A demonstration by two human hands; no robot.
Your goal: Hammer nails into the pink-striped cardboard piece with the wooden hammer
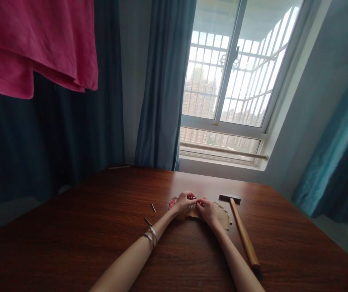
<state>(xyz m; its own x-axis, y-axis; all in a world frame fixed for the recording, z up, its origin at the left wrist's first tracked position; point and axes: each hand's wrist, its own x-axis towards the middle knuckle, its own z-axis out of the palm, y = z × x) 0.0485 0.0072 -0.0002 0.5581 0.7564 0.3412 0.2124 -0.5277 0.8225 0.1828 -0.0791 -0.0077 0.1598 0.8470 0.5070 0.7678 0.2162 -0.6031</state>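
Note:
Both my hands meet at the far middle of a dark wooden table (pixel 79 231). My left hand (pixel 184 201) has its fingers pinched together over a tan perforated piece (pixel 222 215) lying flat, and something small and red shows at its fingertips. My right hand (pixel 206 209) is closed too, fingertips touching the left ones above the same piece. A pinkish-red piece (pixel 171 203) peeks out beside my left hand. What the fingers pinch is too small to make out. Bracelets (pixel 151 236) circle my left wrist.
A hammer with a long wooden handle (pixel 244 236) and dark head (pixel 229 198) lies right of my right arm. Two small dark metal pins (pixel 153 207) (pixel 148 221) lie left of my left hand. Behind the table are blue curtains (pixel 164 85), a barred window (pixel 237 69) and hanging pink cloth (pixel 36 40).

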